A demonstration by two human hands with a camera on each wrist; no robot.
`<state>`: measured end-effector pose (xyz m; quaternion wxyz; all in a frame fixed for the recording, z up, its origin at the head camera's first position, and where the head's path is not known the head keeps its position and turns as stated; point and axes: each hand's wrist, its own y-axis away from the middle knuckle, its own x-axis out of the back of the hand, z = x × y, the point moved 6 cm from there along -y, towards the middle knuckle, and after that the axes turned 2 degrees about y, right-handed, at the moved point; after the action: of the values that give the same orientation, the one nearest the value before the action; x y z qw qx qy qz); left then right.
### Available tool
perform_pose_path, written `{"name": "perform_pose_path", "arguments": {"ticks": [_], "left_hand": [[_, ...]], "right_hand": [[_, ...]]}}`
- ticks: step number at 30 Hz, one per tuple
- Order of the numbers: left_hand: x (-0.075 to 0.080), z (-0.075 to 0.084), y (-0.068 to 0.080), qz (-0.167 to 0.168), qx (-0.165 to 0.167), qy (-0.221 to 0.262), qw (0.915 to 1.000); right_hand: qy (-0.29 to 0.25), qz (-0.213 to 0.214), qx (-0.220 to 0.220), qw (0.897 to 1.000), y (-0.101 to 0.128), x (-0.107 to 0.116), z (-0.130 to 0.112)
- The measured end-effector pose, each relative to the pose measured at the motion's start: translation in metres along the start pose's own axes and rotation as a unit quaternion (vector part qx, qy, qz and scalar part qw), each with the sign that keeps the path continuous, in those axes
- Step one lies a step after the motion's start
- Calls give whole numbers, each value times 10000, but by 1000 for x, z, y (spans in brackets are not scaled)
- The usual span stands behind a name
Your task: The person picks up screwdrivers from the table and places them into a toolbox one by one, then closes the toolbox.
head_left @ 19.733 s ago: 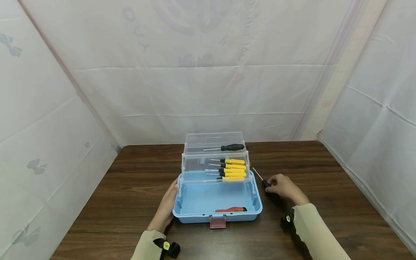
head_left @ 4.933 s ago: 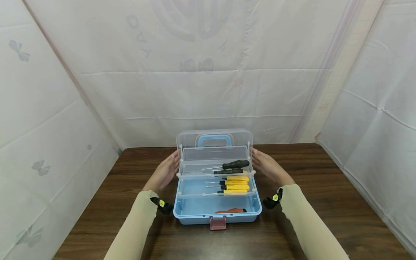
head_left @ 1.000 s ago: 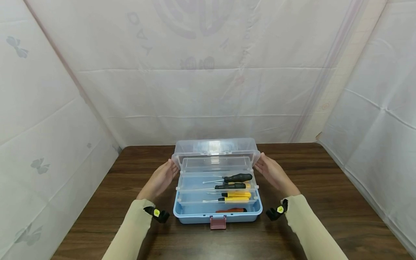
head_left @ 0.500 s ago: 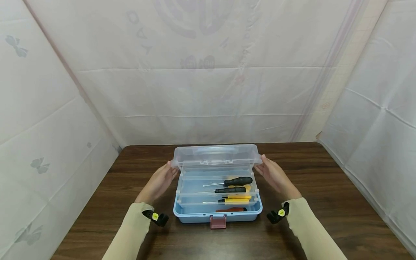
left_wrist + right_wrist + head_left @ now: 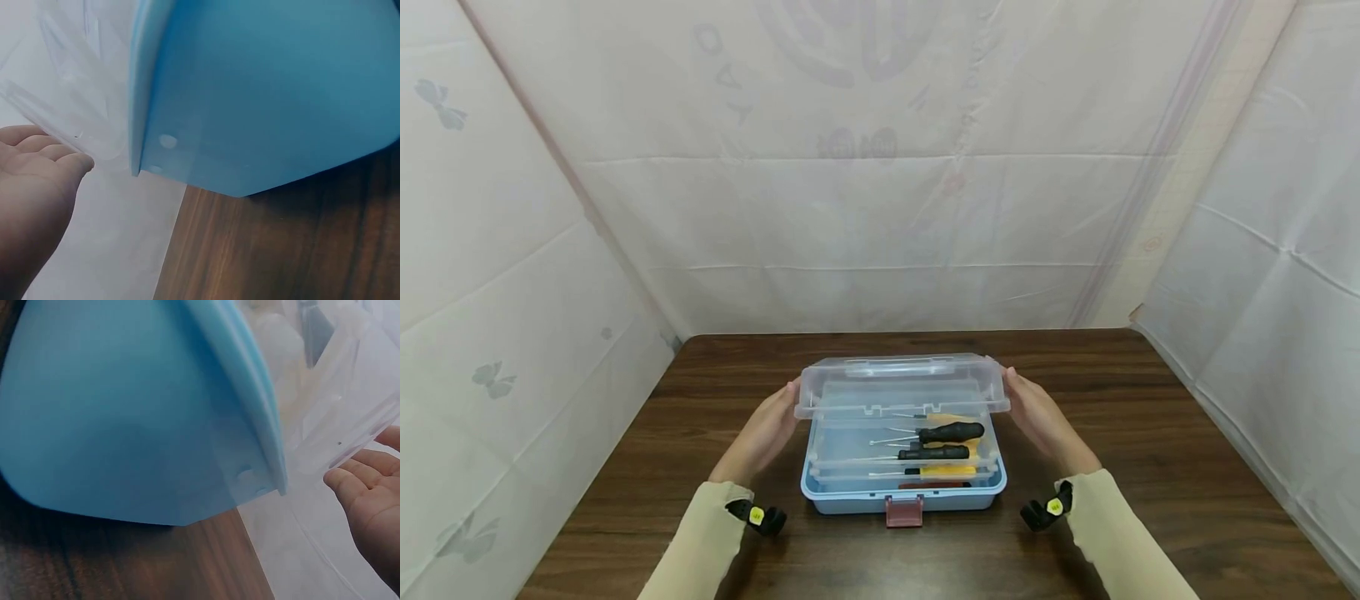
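A light blue toolbox point(image 5: 850, 505) stands in the middle of the table with its clear lid point(image 5: 902, 379) partly lowered. Its clear trays hold a thick black screwdriver point(image 5: 951, 432), a slimmer black one and several yellow screwdrivers point(image 5: 947, 472). Under the trays, a red-handled tool point(image 5: 934, 485) shows faintly at the bottom. My left hand point(image 5: 763, 437) touches the lid's left side with nearly straight fingers. On the other side, my right hand point(image 5: 1045, 421) does likewise. Both wrist views show fingertips of the left hand point(image 5: 37, 187) and right hand point(image 5: 372, 500) against the lid's edge.
The dark wooden table point(image 5: 722, 375) reaches back to a white cloth point(image 5: 880, 233), with more cloth at both sides. A reddish latch point(image 5: 904, 512) hangs down from the toolbox's front. A black wrist camera point(image 5: 767, 521) sits on each wrist.
Over the last second the lid has swung forward and down, and the trays have sunk into the box. Earlier, my right hand held a black screwdriver beside the box; two now lie in the trays.
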<state>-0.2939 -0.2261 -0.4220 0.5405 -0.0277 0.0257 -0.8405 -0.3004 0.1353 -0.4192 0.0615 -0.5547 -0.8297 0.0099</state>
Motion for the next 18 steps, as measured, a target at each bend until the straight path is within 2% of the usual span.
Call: {"name": "perform_pose_path", "arguments": {"ticks": [7, 13, 18], "left_hand": [[-5, -3, 8, -35, 22, -118, 9999], [-9, -6, 14, -116, -169, -124, 9997], [-12, -10, 19, -50, -134, -148, 9998]], "right_hand": [[211, -140, 207, 9995, 8, -2, 2], [82, -163, 330, 9993, 16, -6, 4], [55, -184, 418, 9989, 22, -8, 5]]}}
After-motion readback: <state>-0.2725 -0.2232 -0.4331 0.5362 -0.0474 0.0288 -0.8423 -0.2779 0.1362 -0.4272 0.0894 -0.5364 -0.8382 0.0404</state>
